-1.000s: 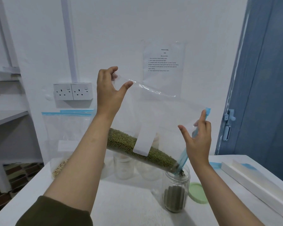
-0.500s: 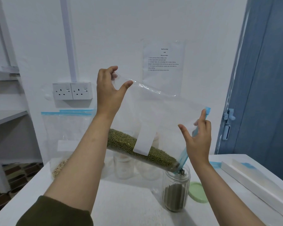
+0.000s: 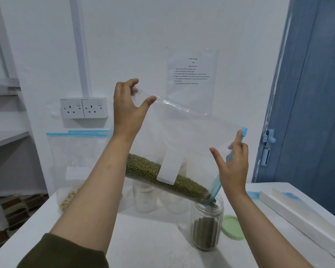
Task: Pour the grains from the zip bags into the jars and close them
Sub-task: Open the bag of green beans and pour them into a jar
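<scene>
A clear zip bag (image 3: 186, 136) with a blue zip strip is held tilted above the table, green mung beans (image 3: 162, 176) lying along its lower edge. My left hand (image 3: 127, 111) pinches the bag's raised bottom corner. My right hand (image 3: 233, 167) pinches the blue zip edge at the lower right. Beans run from the bag's low corner into an open clear jar (image 3: 206, 225), which is partly filled. The jar's green lid (image 3: 232, 227) lies flat on the table just right of it.
A second zip bag (image 3: 74, 163) with pale grains leans against the wall at the left. Two more clear jars (image 3: 143, 198) stand behind the tilted bag. A long white box (image 3: 302, 215) lies along the white table's (image 3: 143, 244) right side. A blue door (image 3: 313, 113) is at the right.
The bag and both hands have hardly moved. Beans keep running into the jar.
</scene>
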Action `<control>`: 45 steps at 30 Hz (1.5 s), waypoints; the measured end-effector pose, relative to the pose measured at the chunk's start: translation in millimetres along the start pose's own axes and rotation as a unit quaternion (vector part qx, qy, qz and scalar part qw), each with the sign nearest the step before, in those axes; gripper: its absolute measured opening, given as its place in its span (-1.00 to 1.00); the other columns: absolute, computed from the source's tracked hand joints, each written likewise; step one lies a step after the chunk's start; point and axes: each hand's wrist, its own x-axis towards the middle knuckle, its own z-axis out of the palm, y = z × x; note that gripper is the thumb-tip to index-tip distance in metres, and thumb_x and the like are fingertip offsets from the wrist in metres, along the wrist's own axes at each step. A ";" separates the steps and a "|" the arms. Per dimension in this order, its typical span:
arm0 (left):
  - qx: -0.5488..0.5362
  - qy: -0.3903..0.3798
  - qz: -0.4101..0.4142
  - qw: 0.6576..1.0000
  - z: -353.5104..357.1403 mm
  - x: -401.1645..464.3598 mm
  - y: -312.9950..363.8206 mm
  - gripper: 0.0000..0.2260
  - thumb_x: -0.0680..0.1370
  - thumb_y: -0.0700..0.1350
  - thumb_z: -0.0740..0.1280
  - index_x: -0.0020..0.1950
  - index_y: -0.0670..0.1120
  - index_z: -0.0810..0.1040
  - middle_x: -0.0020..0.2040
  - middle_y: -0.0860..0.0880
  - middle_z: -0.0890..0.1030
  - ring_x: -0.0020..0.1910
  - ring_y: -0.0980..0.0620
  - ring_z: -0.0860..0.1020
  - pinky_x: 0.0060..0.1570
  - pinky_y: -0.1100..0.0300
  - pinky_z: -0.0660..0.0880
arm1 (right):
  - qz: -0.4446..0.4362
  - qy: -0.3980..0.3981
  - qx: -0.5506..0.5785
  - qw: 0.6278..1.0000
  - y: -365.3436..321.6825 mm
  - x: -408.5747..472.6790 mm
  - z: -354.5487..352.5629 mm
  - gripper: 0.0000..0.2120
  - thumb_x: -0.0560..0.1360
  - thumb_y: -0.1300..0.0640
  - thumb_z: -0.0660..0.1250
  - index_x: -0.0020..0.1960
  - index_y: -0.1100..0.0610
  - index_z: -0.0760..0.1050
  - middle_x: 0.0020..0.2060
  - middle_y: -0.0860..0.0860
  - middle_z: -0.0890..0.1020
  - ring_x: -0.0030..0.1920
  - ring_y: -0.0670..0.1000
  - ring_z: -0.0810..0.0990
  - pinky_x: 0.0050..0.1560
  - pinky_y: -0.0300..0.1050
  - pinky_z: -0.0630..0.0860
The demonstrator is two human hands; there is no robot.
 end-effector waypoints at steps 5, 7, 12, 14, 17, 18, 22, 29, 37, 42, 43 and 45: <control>-0.001 -0.001 0.000 1.000 -0.3 0.1 1.9 -0.49 0.47 0.00 0.50 0.33 -0.16 0.46 0.09 -0.01 0.40 0.05 0.12 0.42 0.10 0.49 0.31 | 0.001 0.003 -0.003 1.000 0.4 0.8 0.3 -0.13 0.50 -0.09 0.40 0.62 0.06 -0.01 -0.02 0.00 0.36 -0.06 -0.22 0.34 -0.05 -0.51 0.34; -0.002 -0.002 0.001 1.000 0.3 -0.1 2.5 -0.49 0.47 0.00 0.50 0.33 -0.16 0.46 0.09 0.00 0.40 0.06 0.12 0.42 0.10 0.50 0.31 | 0.002 0.005 -0.007 1.000 1.6 0.8 0.1 -0.13 0.49 -0.11 0.39 0.62 0.06 0.00 -0.02 0.00 0.36 -0.05 -0.19 0.34 -0.07 -0.48 0.35; -0.004 0.000 0.002 1.000 1.1 -0.1 1.8 -0.50 0.46 0.00 0.50 0.32 -0.16 0.47 0.08 0.00 0.40 0.05 0.11 0.42 0.12 0.47 0.32 | 0.004 0.003 -0.011 1.000 2.3 0.8 -1.0 -0.13 0.49 -0.12 0.39 0.63 0.07 0.00 -0.01 0.00 0.36 -0.05 -0.18 0.33 -0.08 -0.47 0.35; -0.006 0.001 0.002 1.000 1.4 0.0 1.4 -0.50 0.46 0.00 0.51 0.32 -0.16 0.47 0.07 0.00 0.40 0.05 0.10 0.43 0.12 0.46 0.33 | 0.005 0.002 -0.009 1.000 2.2 1.3 -0.8 -0.13 0.49 -0.12 0.39 0.62 0.07 0.00 -0.01 0.00 0.36 -0.04 -0.19 0.33 -0.06 -0.50 0.34; -0.006 0.001 0.006 1.000 1.7 0.5 1.7 -0.50 0.46 -0.01 0.51 0.32 -0.15 0.47 0.07 0.00 0.40 0.05 0.10 0.43 0.13 0.44 0.33 | 0.008 0.002 -0.008 1.000 2.3 0.8 -0.7 -0.13 0.48 -0.13 0.38 0.62 0.07 0.01 -0.01 0.00 0.36 -0.05 -0.19 0.33 -0.05 -0.53 0.33; -0.006 0.001 0.006 1.000 1.7 0.6 1.9 -0.50 0.46 -0.01 0.51 0.32 -0.15 0.47 0.07 0.00 0.40 0.05 0.10 0.43 0.13 0.44 0.33 | 0.009 0.002 -0.008 1.000 2.3 0.4 -0.8 -0.13 0.48 -0.13 0.38 0.62 0.07 0.01 -0.01 0.00 0.36 -0.05 -0.20 0.33 -0.05 -0.52 0.33; -0.006 0.001 0.005 1.000 1.5 -0.9 1.6 -0.50 0.46 -0.02 0.51 0.32 -0.16 0.47 0.07 0.00 0.40 0.05 0.10 0.43 0.12 0.45 0.33 | 0.008 0.002 -0.007 1.000 2.2 0.1 -1.5 -0.13 0.48 -0.12 0.39 0.62 0.08 0.02 -0.02 0.00 0.36 -0.05 -0.19 0.33 -0.03 -0.54 0.31; 0.001 -0.008 0.010 1.000 2.1 1.1 5.4 -0.50 0.47 0.00 0.50 0.33 -0.16 0.46 0.07 0.00 0.40 0.04 0.11 0.42 0.10 0.49 0.33 | 0.014 -0.003 -0.004 1.000 4.9 1.4 -0.5 -0.13 0.49 -0.13 0.38 0.62 0.06 0.00 0.00 0.02 0.37 -0.03 -0.19 0.34 -0.04 -0.54 0.31; 0.003 -0.005 0.010 1.000 4.0 1.8 4.2 -0.49 0.47 0.00 0.50 0.32 -0.17 0.47 0.06 -0.01 0.41 0.04 0.12 0.42 0.10 0.49 0.32 | 0.016 -0.004 -0.006 1.000 7.8 3.4 0.7 -0.12 0.48 -0.15 0.37 0.62 0.07 0.00 0.00 0.02 0.37 -0.02 -0.18 0.34 -0.05 -0.52 0.33; -0.001 -0.007 0.012 1.000 5.1 1.3 3.8 -0.51 0.47 -0.01 0.50 0.32 -0.16 0.47 0.06 -0.01 0.41 0.04 0.11 0.43 0.11 0.48 0.32 | 0.018 -0.006 -0.009 1.000 9.7 2.8 0.9 -0.13 0.48 -0.13 0.38 0.62 0.08 0.01 0.00 0.02 0.37 -0.03 -0.18 0.34 -0.06 -0.54 0.32; -0.001 -0.010 0.012 1.000 5.2 1.4 3.8 -0.51 0.47 -0.01 0.50 0.32 -0.16 0.47 0.06 -0.01 0.41 0.04 0.11 0.43 0.11 0.48 0.32 | 0.019 -0.007 -0.010 1.000 10.2 2.6 0.8 -0.13 0.49 -0.13 0.38 0.62 0.07 0.00 0.00 0.02 0.37 -0.03 -0.18 0.34 -0.07 -0.53 0.32; 0.001 -0.012 0.012 1.000 5.2 1.6 3.7 -0.51 0.47 0.00 0.50 0.32 -0.15 0.47 0.07 -0.01 0.42 0.04 0.11 0.43 0.11 0.48 0.32 | 0.020 -0.006 -0.009 1.000 10.7 2.6 0.7 -0.13 0.49 -0.13 0.38 0.63 0.07 0.00 0.00 0.02 0.37 -0.03 -0.18 0.34 -0.08 -0.51 0.33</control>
